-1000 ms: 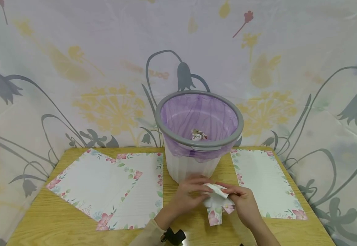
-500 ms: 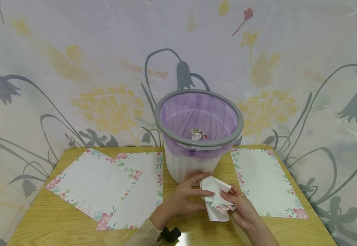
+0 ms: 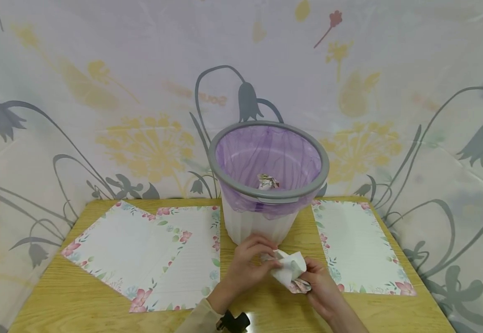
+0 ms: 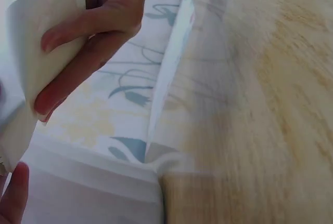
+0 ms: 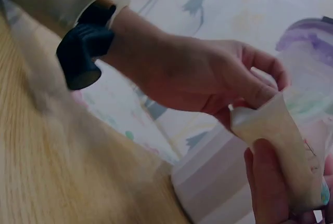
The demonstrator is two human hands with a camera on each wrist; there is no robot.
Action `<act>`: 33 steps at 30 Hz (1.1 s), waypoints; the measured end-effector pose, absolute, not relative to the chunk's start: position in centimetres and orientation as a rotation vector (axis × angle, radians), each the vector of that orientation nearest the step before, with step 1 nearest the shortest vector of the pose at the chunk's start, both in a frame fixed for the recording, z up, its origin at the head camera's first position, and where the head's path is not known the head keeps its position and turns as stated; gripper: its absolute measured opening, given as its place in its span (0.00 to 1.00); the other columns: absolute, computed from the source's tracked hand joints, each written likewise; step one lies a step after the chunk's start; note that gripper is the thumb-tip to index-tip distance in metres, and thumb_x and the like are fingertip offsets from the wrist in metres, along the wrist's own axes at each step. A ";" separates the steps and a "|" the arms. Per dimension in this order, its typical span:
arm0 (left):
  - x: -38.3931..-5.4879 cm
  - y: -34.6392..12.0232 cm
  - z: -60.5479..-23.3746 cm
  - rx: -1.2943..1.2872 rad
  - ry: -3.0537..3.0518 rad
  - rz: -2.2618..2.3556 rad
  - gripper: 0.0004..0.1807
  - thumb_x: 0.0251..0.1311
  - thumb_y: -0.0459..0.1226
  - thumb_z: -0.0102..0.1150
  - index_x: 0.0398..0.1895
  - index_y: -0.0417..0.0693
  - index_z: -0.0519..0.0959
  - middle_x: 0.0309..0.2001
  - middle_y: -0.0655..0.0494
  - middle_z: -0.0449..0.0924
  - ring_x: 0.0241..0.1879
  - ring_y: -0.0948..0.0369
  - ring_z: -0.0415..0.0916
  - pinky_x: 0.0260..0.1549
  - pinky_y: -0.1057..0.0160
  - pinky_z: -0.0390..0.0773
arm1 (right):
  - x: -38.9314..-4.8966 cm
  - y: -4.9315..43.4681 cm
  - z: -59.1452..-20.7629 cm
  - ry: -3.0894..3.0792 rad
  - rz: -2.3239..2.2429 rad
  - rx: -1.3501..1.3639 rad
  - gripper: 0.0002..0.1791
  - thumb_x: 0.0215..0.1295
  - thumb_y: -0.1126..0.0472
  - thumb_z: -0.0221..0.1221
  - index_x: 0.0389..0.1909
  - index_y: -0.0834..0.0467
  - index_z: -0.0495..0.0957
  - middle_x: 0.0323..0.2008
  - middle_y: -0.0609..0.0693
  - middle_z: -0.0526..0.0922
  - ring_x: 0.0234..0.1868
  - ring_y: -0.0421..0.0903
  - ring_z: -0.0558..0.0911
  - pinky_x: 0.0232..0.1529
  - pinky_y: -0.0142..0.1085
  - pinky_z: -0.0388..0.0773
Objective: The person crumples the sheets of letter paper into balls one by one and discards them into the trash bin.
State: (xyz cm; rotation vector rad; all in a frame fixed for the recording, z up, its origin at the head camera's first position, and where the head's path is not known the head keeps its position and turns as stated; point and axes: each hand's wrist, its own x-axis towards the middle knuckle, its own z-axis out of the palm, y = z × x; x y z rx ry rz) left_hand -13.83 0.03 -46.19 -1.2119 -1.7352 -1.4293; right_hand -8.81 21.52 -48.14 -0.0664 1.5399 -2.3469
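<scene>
1. Head view: both hands are together on one crumpled paper (image 3: 292, 268), held above the surface (image 3: 79, 296) just in front of the bin (image 3: 258, 226).
2. The left hand (image 3: 245, 268) pinches the paper's left side between thumb and fingers; half a second ago those fingers were spread wider across it.
3. The right hand (image 3: 324, 286) grips the lower right side, as it did before; the right wrist view shows its thumb pressed against the paper.
4. The paper has changed most: then a broad folded piece with a wide white face, it is now more bunched, a flap standing up and the pink flowered edge gathered underneath.
5. The bin has stayed put, its purple liner (image 3: 268, 152) holding a crumpled piece (image 3: 268, 181).
6. Unmoved too are the slanted sheet (image 3: 122, 247), overlapping the lined sheet (image 3: 193, 277) at left, and the single sheet (image 3: 359, 249) at right.
</scene>
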 end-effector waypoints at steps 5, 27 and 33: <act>-14.3 0.0 -47.3 -1.196 -1.795 -1.457 0.17 0.40 0.28 0.79 0.36 0.43 0.84 0.38 0.50 0.84 0.40 0.58 0.81 0.41 0.67 0.80 | -8.5 21.5 -48.4 1.598 -2.335 -0.177 0.21 0.72 0.72 0.50 0.38 0.45 0.86 0.42 0.41 0.81 0.41 0.38 0.78 0.37 0.28 0.79; -13.6 -0.4 -47.5 -0.991 -1.832 -2.224 0.07 0.51 0.17 0.67 0.34 0.27 0.82 0.36 0.33 0.79 0.31 0.64 0.77 0.22 0.67 0.79 | -9.2 24.2 -45.9 1.553 -1.957 -1.112 0.43 0.64 0.83 0.54 0.75 0.73 0.43 0.78 0.52 0.52 0.75 0.45 0.56 0.68 0.37 0.63; -13.6 -0.1 -47.8 -0.865 -1.838 -2.327 0.05 0.53 0.20 0.67 0.34 0.27 0.82 0.35 0.32 0.78 0.22 0.68 0.72 0.16 0.71 0.74 | -9.0 22.4 -46.1 2.017 -2.085 -1.123 0.34 0.56 0.87 0.59 0.66 0.78 0.62 0.64 0.51 0.74 0.61 0.45 0.77 0.50 0.37 0.80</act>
